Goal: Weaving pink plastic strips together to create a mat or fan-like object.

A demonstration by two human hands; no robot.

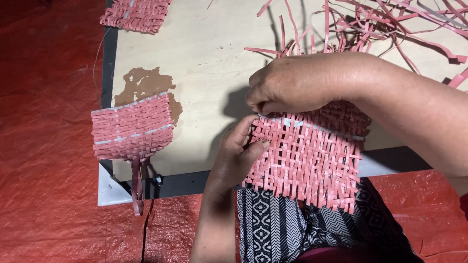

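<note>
While a finished pink woven piece [132, 127] lies left on the wooden board [204, 58], the left hand [239, 151] pinches the woven mat [307, 160] edge; the right hand [292, 83], fingers curled, presses a strip, best kept snug.

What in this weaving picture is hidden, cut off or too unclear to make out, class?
- Head view: right hand fingertips, tucked against the pink woven mat.
- Loose pink strips, cut off by the top and right edges.
- Second woven piece, cut off by the top edge.
- Left hand fingers, behind the mat.
</note>
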